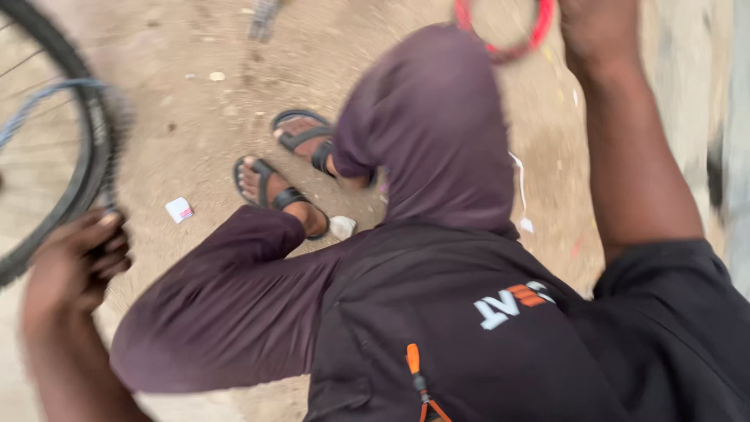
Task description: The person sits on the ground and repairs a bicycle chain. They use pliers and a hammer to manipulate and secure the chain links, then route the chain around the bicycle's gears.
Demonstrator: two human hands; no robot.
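My left hand (74,262) grips the black tyre of a bicycle wheel (86,148) at the left edge, fingers curled round the rubber. Thin spokes and a bluish rim show inside the tyre. My right hand (598,27) is raised at the top right, closed beside a red ring-shaped hoop (508,48) that is cut off by the frame edge; the grip itself is blurred. Below me are my dark maroon trousers and dark shirt, with my feet in black sandals (285,191) on the ground.
Sandy dirt ground (195,101) spreads out ahead with small pebbles. A small white scrap of paper (179,209) lies near my left foot, another white bit (342,227) by the heel. A grey wall edge (734,156) runs along the right.
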